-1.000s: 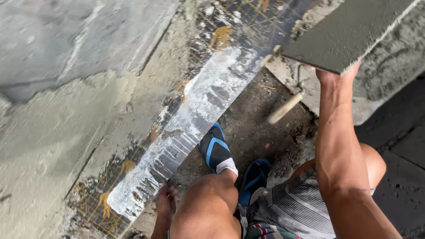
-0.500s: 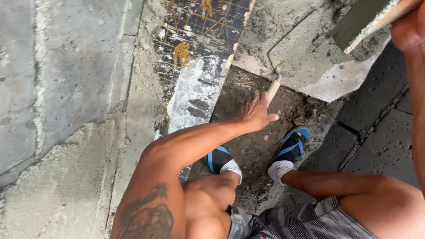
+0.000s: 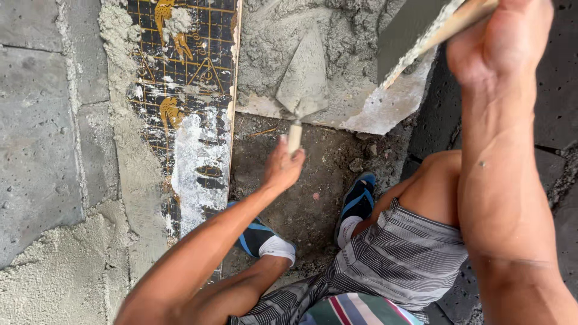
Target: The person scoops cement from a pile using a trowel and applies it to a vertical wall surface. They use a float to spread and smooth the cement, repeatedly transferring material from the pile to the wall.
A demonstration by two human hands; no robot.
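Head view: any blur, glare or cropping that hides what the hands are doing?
Head view: even daylight, no glare, soft shadows. Left hand at the trowel handle is sharp. Right hand is close, large and cut by the top edge, its board slightly soft. Mortar texture reads clearly.

views: 1 only, head cam, so no overlap w/ a 2nd view
position: worn on person's head, above both arms & bent knees
direction: looks steeply down, slightly fwd, at the ground in front of the feet
distance: close; right forearm fills the right side, near lens; left hand [image 3: 282, 170] further off, mid-frame
top of frame: mortar heap w/ trowel [image 3: 303, 84], board [image 3: 394, 105] under it
left of frame: block wall [image 3: 36, 138] & patterned plank [image 3: 192, 120] running top to bottom
bottom of frame: striped shorts [image 3: 397, 253], sandalled feet
cut off: right hand [image 3: 500, 39] partly out at top edge
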